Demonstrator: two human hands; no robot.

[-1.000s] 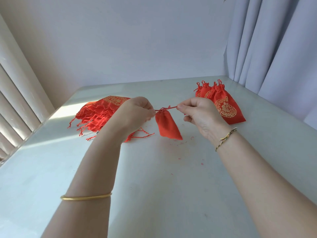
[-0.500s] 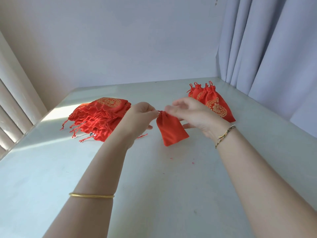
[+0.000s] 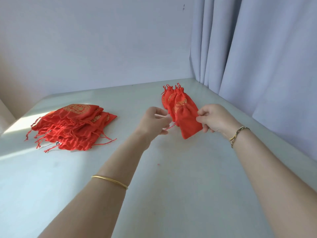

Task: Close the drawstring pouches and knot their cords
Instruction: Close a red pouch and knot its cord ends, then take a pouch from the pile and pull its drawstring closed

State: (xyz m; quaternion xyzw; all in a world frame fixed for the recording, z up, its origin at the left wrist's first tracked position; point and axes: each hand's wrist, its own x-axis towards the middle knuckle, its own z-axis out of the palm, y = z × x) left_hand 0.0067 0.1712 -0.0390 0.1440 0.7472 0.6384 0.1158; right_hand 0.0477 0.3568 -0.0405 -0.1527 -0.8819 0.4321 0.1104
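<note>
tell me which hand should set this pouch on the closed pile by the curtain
Right, likely. The right hand pinches the pouch by its edge, right next to the closed pile; the left hand sits on the far side, by the dangling cord, and its hold on it is unclear.

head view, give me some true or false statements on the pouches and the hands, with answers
1. The right hand pinches a red pouch by its edge. True.
2. The pile of loose pouches lies on the table at the person's right. False: it lies at the person's left, with its cords trailing.
3. The pouches with gathered tops sit on the side near the curtain. True.
4. The gold bangle is on the right arm. False: it is on the left arm; the right wrist wears a braided bracelet.
</note>
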